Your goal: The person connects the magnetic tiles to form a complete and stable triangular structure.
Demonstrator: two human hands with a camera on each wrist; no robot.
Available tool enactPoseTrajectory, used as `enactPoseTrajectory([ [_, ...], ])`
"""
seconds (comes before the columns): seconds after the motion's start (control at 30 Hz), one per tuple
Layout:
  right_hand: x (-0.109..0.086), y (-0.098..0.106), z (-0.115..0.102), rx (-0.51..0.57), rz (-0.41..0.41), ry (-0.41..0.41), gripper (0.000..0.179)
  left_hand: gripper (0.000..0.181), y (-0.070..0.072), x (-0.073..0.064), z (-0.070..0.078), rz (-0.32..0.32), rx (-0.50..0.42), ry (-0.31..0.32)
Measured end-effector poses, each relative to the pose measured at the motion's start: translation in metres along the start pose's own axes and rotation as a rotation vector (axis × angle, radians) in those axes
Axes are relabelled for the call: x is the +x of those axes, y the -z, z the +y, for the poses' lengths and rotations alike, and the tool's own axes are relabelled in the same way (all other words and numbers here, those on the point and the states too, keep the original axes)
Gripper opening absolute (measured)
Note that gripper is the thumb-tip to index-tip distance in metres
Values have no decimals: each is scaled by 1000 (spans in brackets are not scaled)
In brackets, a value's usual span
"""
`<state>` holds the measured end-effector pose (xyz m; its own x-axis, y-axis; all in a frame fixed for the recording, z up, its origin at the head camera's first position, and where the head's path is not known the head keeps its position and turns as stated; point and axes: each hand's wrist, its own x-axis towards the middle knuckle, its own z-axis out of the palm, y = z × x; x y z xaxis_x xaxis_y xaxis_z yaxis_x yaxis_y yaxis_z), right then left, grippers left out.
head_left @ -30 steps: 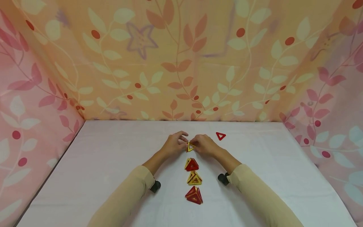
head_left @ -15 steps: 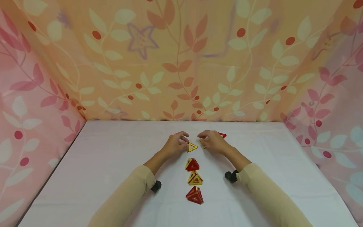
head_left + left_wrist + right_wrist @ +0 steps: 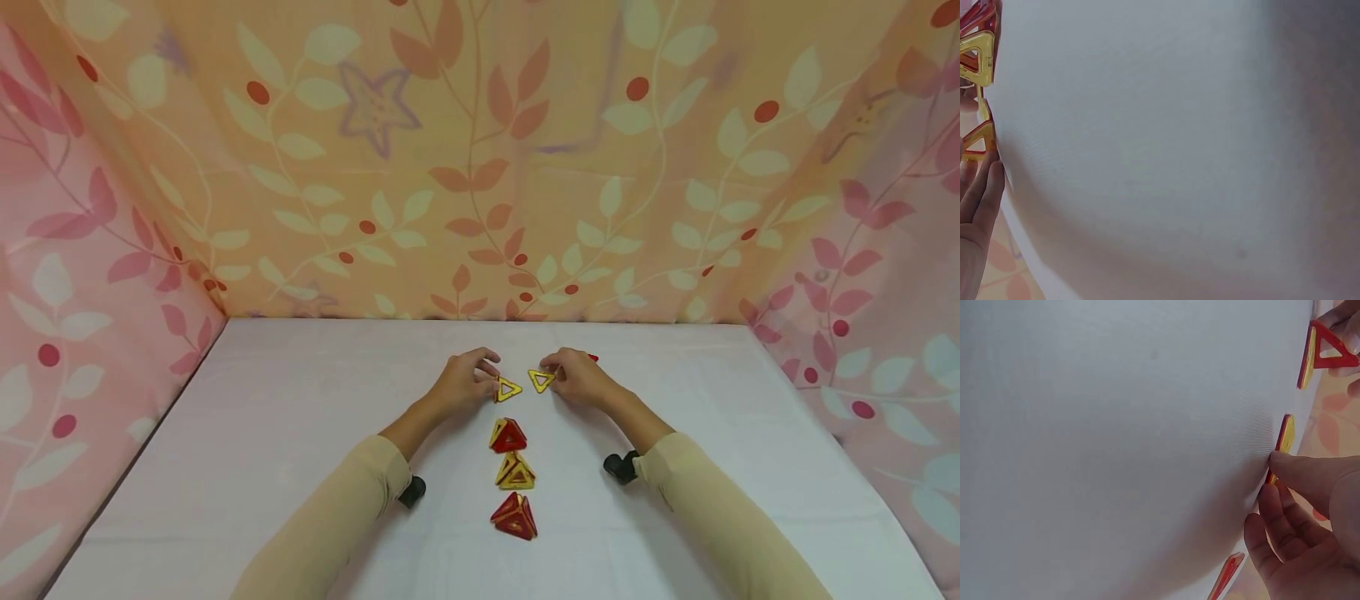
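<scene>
In the head view my left hand (image 3: 461,385) is at the back of the table, its fingertips pinching an upright triangular magnetic tile. That tile's red face (image 3: 1319,361) shows in the right wrist view, standing at the edge of a flat yellow triangular tile (image 3: 509,389). A short way to the right, my right hand (image 3: 583,377) pinches another yellow triangular tile (image 3: 541,381) between thumb and fingers, close over the table. From the right wrist view this tile (image 3: 1286,434) looks red underneath. Mostly hidden behind the right hand lies a red triangular tile (image 3: 592,357).
Three small pyramids of triangular tiles line up toward the front: a red and yellow one (image 3: 509,435), a yellow one (image 3: 516,472) and a red one (image 3: 515,517). A white cloth covers the table (image 3: 300,383). Patterned curtains (image 3: 480,275) enclose its back and sides.
My right hand has moved right, away from the left hand's tiles, carrying a yellow triangular tile. It now covers most of the red tile. The left hand stays in place.
</scene>
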<state>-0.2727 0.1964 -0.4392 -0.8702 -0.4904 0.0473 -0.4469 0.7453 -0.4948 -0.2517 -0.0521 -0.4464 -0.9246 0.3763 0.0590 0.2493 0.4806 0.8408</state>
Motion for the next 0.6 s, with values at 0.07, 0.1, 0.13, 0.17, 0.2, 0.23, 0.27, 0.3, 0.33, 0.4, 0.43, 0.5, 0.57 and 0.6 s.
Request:
enactPoseTrajectory([
  [0.07,0,-1,-1,5,-3,-12,32,36,0,0,0,-1,4,0],
  [0.1,1,-2,-2,4,-6,-15,31,36,0,0,0,-2,3,0],
  [0.13,2,-2,-3,6,-8,-18,30,36,1,0,0,-2,3,1],
  [0.17,3,-3,-3,5,-10,-20,30,36,1,-1,0,-3,2,1],
  [0.2,4,-3,-4,-1,-13,-20,29,36,1,-1,0,-4,3,2],
  [0.23,6,-4,-5,-4,-16,-20,28,36,1,-1,0,-3,2,5],
  [0.27,7,-4,-6,-9,-18,-21,28,36,1,-1,1,-1,0,8],
  [0.3,9,-5,-7,-14,-20,-25,27,36,1,-1,1,0,1,9],
  [0.33,11,-6,-8,-20,-20,-25,27,36,1,-1,1,1,3,10],
  [0.4,13,-8,-10,-31,-20,-31,28,37,1,-1,0,4,8,9],
  [0.43,14,-8,-11,-31,-20,-35,28,37,1,-1,0,3,8,7],
  [0.5,15,-9,-13,-31,-20,-42,28,37,1,-1,0,2,10,0],
  [0.57,16,-10,-15,-28,-20,-48,29,36,0,-1,0,0,11,-5],
  [0.6,16,-10,-16,-28,-20,-49,29,36,0,-1,0,-2,8,-7],
])
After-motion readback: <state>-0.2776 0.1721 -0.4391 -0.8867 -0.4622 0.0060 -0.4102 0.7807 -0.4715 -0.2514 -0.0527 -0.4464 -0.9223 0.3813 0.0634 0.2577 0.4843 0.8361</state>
